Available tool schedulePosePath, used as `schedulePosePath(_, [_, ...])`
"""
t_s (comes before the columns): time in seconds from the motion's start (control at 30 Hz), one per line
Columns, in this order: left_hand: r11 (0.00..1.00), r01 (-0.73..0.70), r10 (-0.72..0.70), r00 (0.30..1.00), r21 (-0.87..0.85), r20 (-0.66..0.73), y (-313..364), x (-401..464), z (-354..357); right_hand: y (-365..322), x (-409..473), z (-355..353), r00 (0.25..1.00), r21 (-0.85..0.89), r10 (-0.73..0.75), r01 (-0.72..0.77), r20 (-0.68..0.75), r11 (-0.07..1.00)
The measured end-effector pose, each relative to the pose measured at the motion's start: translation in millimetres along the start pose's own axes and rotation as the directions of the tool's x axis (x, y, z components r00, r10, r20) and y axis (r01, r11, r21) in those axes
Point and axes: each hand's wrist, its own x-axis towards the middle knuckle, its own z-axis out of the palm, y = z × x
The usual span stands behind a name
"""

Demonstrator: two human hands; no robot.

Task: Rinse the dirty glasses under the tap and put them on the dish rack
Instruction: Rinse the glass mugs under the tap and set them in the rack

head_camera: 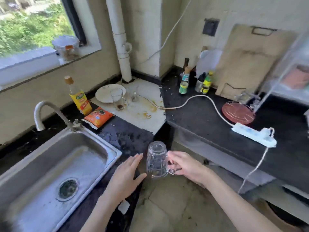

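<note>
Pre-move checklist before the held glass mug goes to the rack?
1. Grip: right hand holds the clear glass mug by its handle, ok.
2. Mug upside down for draining: ok.
3. Left hand free, open beside the mug: ok.
4. Mug looks clean: ok.
5. Dish rack spot free: cannot tell, the clear rack at the right edge is blurred.
6. Dirty clear glass with brown dregs still waits by the white plate: not ok.
</note>
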Motion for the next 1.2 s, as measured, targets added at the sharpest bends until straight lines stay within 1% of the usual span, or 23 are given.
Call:
schedulePosePath(0.07, [0.983, -0.133, 0.135, 0.991, 0.124, -0.009, 41, 11, 10, 25, -34, -40, 0.994, 0.028, -0.015, 0.018, -0.109, 0.999])
schedulePosePath(0.13, [0.949, -0.265, 0.276, 0.96, 0.168, -0.042, 85, 25, 21, 49, -70, -80, 0.974, 0.049, 0.01, 0.001, -0.226, 0.999])
schedulePosePath(0.2, [0.909, -0.365, 0.377, 0.926, 0.2, -0.024, 136, 37, 34, 72, -111, -119, 0.943, 0.085, 0.047, -0.02, -0.328, 0.996])
schedulePosePath(0.3, [0.845, -0.495, 0.502, 0.865, 0.205, 0.018, 215, 47, 67, 113, -173, -178, 0.887, 0.191, 0.065, 0.027, -0.457, 0.981])
schedulePosePath(0.4, [0.791, -0.586, 0.58, 0.81, 0.176, 0.09, 291, 53, 114, 157, -231, -235, 0.818, 0.287, 0.135, 0.038, -0.559, 0.957])
schedulePosePath(0.57, [0.715, -0.669, 0.637, 0.743, 0.204, 0.204, 398, 70, 166, 213, -307, -312, 0.686, 0.406, 0.241, 0.087, -0.686, 0.91])
schedulePosePath(0.63, [0.717, -0.677, 0.63, 0.732, 0.166, 0.261, 434, 79, 179, 228, -328, -337, 0.64, 0.437, 0.275, 0.106, -0.718, 0.893])
schedulePosePath(0.7, [0.707, -0.696, 0.648, 0.709, 0.124, 0.28, 464, 91, 194, 240, -341, -362, 0.606, 0.473, 0.307, 0.131, -0.734, 0.871])
schedulePosePath(0.8, [0.713, -0.694, 0.625, 0.695, 0.104, 0.355, 497, 112, 220, 256, -347, -399, 0.603, 0.527, 0.317, 0.207, -0.732, 0.824])
schedulePosePath(0.87, [0.719, -0.689, 0.617, 0.695, 0.095, 0.37, 518, 131, 234, 269, -342, -427, 0.583, 0.54, 0.323, 0.245, -0.746, 0.805])
schedulePosePath(1.03, [0.706, -0.692, 0.602, 0.699, 0.15, 0.386, 568, 204, 265, 285, -313, -513, 0.549, 0.551, 0.342, 0.275, -0.763, 0.788])
schedulePosePath(1.13, [0.711, -0.687, 0.601, 0.705, 0.15, 0.377, 602, 258, 281, 280, -287, -572, 0.504, 0.546, 0.36, 0.29, -0.785, 0.786])
schedulePosePath(1.2, [0.714, -0.68, 0.581, 0.709, 0.166, 0.4, 622, 290, 292, 269, -268, -610, 0.491, 0.541, 0.364, 0.286, -0.792, 0.791])
